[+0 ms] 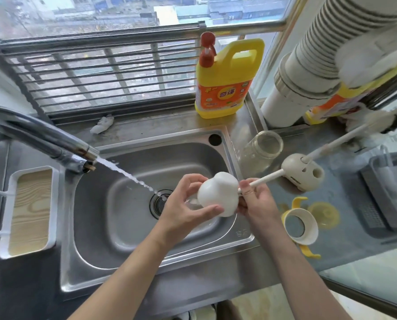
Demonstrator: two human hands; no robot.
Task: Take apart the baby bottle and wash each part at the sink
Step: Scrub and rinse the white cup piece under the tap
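Left hand (183, 204): fingers curled over the top of the white dome cap (218, 195), thumb pressed against its lower rim. The cap is cradled above the right side of the sink (128, 227), open end towards my right.

Right hand (255, 204): thumb and fingers pinch the thin white brush handle (262, 180), which points into the cap. The brush head is hidden, so I cannot tell how deep it sits.

Water stream (128, 174): lands on the drain (158, 202), just left of the cap and not touching it.

Step in hand, as I judge it: scrubbing the cap's inside.
- Turn the cap with the left fingers and hold the brush steady.
- Work the domed end, where residue would collect.
- Grip lightly. The wet plastic looks slippery, and a squeeze could pop it into the basin.
- Then tip the opening into the stream to rinse.

Counter to the right, nearest first:
- collar ring (308, 236) with yellow handles, lying on its side
- yellowish teat (324, 213), beside the ring
- beige brush stand (303, 174), a second brush (336, 142) slotted in it
- glass bottle (259, 153), mouth up, beside the sink's edge

These parts are separated. I cannot tell from here whether they are washed.

Far end: faucet (42, 139) at left, running. Yellow detergent jug (225, 84) stands by the window.
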